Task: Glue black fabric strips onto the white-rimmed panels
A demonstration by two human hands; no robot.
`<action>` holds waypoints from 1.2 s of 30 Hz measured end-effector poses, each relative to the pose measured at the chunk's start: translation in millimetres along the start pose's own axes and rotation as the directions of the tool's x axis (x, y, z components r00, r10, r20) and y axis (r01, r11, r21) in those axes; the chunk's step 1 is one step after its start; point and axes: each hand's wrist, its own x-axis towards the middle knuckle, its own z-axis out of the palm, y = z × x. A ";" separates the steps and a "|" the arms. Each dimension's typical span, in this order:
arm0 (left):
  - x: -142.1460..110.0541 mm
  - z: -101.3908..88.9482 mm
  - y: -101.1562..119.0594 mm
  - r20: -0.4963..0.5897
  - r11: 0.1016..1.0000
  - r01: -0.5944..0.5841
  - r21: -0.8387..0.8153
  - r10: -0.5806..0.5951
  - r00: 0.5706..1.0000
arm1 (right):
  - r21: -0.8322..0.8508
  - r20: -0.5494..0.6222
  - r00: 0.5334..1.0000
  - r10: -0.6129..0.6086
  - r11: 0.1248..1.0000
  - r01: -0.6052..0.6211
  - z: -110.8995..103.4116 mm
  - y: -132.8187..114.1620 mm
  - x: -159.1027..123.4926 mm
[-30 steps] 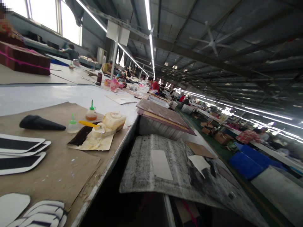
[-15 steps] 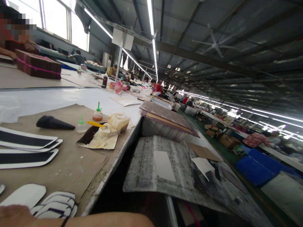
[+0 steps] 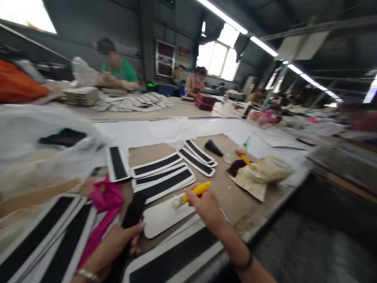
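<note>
My right hand (image 3: 207, 210) is closed round a yellow-handled brush (image 3: 199, 189), its pale bristles over a white rounded strip (image 3: 166, 220). Whether the bristles touch the strip is blurred. In my left hand (image 3: 119, 241) is a black strip (image 3: 135, 208), gripped near the left end of the white strip. White-edged pieces with black middles (image 3: 167, 184) lie in overlapping groups beyond my hands. Nearer me is a larger piece of the same kind (image 3: 179, 255). Left of my left hand, more long pieces (image 3: 67, 236) lie beside a bright pink cloth (image 3: 106, 200).
At the right stands a stained, pale glue container (image 3: 272, 171) with a yellow handle (image 3: 246, 159) by it. Small green-topped bottles (image 3: 242, 148) and a black cone (image 3: 213, 147) are nearby. Table edge runs at right (image 3: 282, 204). Co-workers (image 3: 119, 74) sit across the table.
My view has swung left, from the aisle to the table. Both hands now show, the right with the brush and the left with the black strip; before, only one forearm and part of a hand showed.
</note>
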 end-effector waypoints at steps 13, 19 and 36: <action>-5.4 -6.9 3.8 -0.085 0.985 -0.014 -0.171 0.000 0.996 | -0.177 0.195 0.980 -0.042 0.981 0.078 34.1 8.8 -6.2; -7.6 -7.1 4.5 -0.086 0.988 -0.015 -0.156 0.001 0.996 | -0.528 -0.023 0.990 -0.142 0.842 0.108 -15.0 31.6 13.8; -5.0 -6.9 -5.1 -0.106 0.992 -0.021 -0.122 0.008 0.994 | -0.434 -0.007 0.987 -0.160 0.890 0.141 -36.2 32.4 16.7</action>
